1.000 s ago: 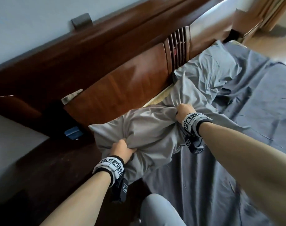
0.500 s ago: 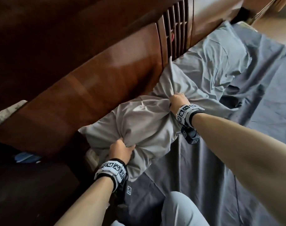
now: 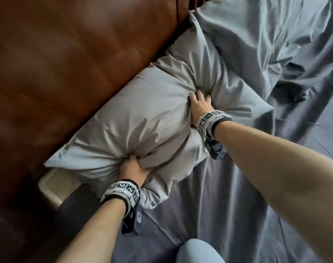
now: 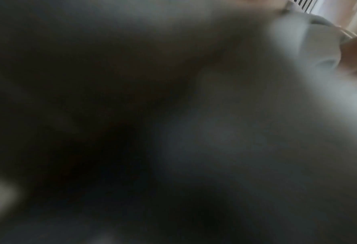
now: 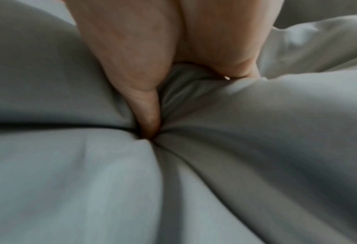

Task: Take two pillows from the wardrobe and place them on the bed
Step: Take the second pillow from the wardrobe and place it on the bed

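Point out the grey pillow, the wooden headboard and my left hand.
Grey fabric pillow (image 3: 142, 118), head view, middle of its top face.
Brown wooden headboard (image 3: 76, 54), head view, its polished panel.
Left hand (image 3: 133, 168), head view, back of the hand.

Left wrist view: almost wholly dark and out of focus; only a pale fold of pillow and a blurred patch of skin at the right edge can be read.

Left hand: fingertips sunk in the cloth, out of sight from the head.

Right hand: fingertips buried in a crease; in the right wrist view the hand is cut off by the top edge, its thumb tip lost in the folds.

Second pillow: upper right of the frame, cut by the top edge; outline merges with the rumpled sheet, possibly overlapped by the nearer pillow.

Headboard: smeared, cut off at left and top.

Knee: cut by the bottom edge.
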{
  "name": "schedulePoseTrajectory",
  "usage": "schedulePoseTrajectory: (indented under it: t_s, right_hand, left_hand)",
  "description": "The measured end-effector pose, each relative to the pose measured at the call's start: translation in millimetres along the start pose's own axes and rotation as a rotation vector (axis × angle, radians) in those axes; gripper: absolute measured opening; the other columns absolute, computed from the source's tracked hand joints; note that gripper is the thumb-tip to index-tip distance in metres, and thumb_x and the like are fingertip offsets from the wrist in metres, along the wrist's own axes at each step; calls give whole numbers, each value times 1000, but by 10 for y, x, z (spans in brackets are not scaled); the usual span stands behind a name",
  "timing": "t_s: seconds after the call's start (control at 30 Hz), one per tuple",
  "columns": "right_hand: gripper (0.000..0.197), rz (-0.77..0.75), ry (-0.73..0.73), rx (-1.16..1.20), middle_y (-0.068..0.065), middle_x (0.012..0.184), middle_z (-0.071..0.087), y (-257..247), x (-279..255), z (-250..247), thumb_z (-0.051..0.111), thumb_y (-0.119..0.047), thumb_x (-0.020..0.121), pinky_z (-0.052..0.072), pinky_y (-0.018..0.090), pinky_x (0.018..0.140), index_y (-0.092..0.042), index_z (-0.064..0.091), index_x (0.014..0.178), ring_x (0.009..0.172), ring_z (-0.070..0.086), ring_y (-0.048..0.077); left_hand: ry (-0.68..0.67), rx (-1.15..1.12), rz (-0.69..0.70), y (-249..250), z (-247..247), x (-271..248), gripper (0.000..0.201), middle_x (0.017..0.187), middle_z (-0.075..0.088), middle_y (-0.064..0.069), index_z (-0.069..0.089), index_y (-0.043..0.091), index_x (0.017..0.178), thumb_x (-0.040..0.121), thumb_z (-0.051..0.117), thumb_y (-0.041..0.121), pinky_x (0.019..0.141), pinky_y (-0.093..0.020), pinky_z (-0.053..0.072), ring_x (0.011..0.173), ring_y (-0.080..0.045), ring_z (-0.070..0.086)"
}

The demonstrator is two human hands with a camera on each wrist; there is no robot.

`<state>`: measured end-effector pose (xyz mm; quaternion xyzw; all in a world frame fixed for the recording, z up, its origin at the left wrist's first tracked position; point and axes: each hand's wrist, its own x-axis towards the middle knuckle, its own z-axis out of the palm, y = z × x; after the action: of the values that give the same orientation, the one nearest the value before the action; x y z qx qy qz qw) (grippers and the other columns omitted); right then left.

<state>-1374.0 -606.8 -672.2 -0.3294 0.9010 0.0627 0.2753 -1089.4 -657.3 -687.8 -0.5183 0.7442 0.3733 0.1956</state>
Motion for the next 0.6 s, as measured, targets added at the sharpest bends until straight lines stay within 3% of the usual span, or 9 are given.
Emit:
schedulePoseTrajectory:
  t_s: [0.17, 0.27, 0.4, 0.53, 0.6]
  right_hand:
    - [81, -26, 25, 5, 9, 156, 14, 77, 90, 121, 60, -19, 75, 23, 67, 109, -22, 16, 143, 139, 18, 52]
    - [76, -31, 15, 16, 3, 157, 13, 93, -106, 50, 57, -20, 76, 27, 69, 106, -26, 17, 141, 141, 18, 44]
    - [67, -4, -17, -15, 6, 144, 33, 55, -587, -119, 56, -19, 75, 40, 61, 100, -33, 29, 135, 130, 36, 37]
    - [68, -49, -119, 27, 17, 131, 55, -169, -1344, -371, 62, -2, 83, 49, 48, 98, -20, 36, 143, 116, 55, 36]
    - [67, -53, -110, 51, 19, 122, 61, -388, -1812, -519, 57, 5, 82, 53, 45, 91, -17, 35, 143, 106, 62, 35]
  left_hand:
    - [-20, 16, 21, -10, 45, 86, 73, 114, 64, -31, 51, -1, 114, 67, 84, 45, 87, -43, 48, 110, -45, 60]
    - [-66, 5, 19, -33, -4, 0, 72, 119, 62, -27, 50, 2, 115, 66, 85, 42, 94, -42, 48, 115, -42, 58]
    - [-96, 15, 37, -148, -195, -370, 60, 120, 61, -24, 53, 4, 112, 72, 82, 38, 94, -41, 47, 114, -39, 57]
    - [-77, 8, 14, -408, -591, -1042, 28, 96, 70, -14, 53, 17, 79, 81, 74, 36, 77, -36, 55, 79, -28, 63]
    - [-37, 24, 32, -590, -870, -1430, 27, 92, 69, -9, 52, 21, 73, 83, 70, 38, 77, -35, 54, 82, -29, 64]
